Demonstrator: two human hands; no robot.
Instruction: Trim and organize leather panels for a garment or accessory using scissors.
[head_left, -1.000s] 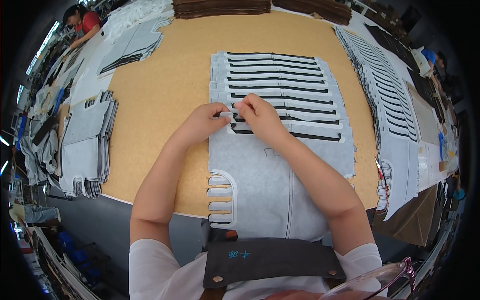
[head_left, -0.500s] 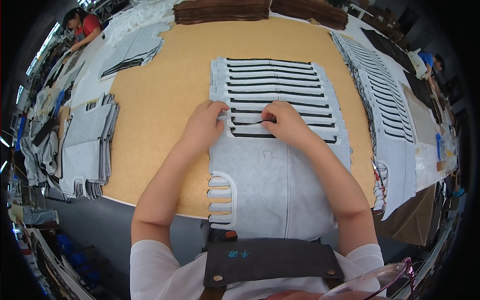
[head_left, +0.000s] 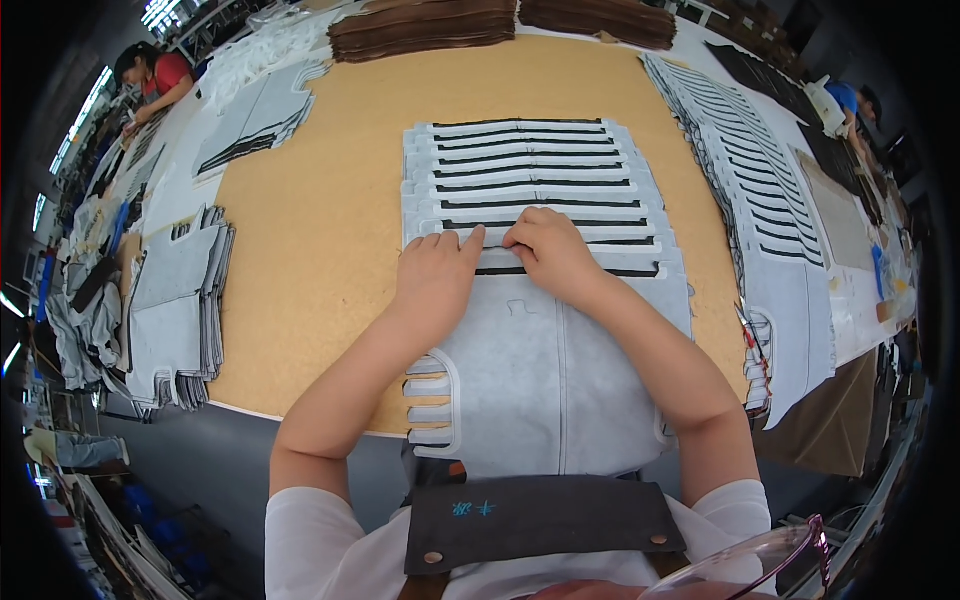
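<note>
A stack of overlapping light-grey fabric panels lies before me, its far part stepped into rows. Across each row runs a black strip. My left hand rests palm down on the left side of the nearer rows, its index finger stretched along a strip and the other fingers lying on the fabric; it grips nothing. Close beside it, my right hand has thumb and fingertips pinched on a black strip in one of the near rows. The fingers partly cover the pinched piece.
Grey panel piles lie at the left and right of the tan tabletop. Red-handled scissors lie by the right pile. Brown stacks stand at the far edge. Two people work beyond, left and right.
My left hand has moved right and forward onto the strips, and its index finger has straightened. The right hand has moved slightly left, closer to it, still pinching. The whole view has shifted slightly.
</note>
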